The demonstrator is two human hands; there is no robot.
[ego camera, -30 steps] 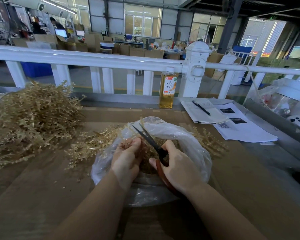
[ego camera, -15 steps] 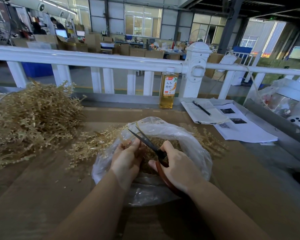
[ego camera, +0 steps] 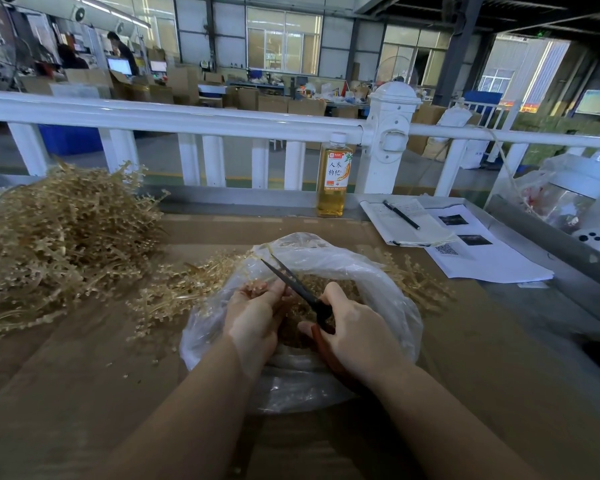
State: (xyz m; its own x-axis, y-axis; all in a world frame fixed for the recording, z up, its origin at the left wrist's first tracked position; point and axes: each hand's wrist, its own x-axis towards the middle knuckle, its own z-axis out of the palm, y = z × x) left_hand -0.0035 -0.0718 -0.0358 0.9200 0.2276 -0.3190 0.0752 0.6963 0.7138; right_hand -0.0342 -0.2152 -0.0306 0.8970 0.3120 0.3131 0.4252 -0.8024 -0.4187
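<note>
Right hand [ego camera: 357, 336]: fingers curled tight round the red handles of the scissors [ego camera: 293, 285], one pair, near centre; dark blades nearly together, tips pointing far-left. Left hand [ego camera: 257, 313]: fingers bent, pinching a small pale sprig [ego camera: 257, 289] just left of the blades; whether blade touches sprig, cannot tell. Both hands sit in the mouth of one clear bag [ego camera: 378, 271], which lies on the brown table [ego camera: 84, 393] and holds a bed of cut bits. The bag's far rim stands up right behind the blade tips; a yellow strand crosses them there. Surroundings: one large heap [ego camera: 59, 237] of straw-coloured sprigs, far left; a looser scatter [ego camera: 187, 285] touching the bag's left side; more sprigs [ego camera: 416, 275] poking out from behind its right side. Far centre, one bottle [ego camera: 333, 178] of amber liquid, upright, against the white rail [ego camera: 187, 116]. Far right: one open notebook [ego camera: 406, 226] with one pen [ego camera: 400, 214] on it, overlapping a stack of printed sheets [ego camera: 492, 261]; sheet count not readable.
</note>
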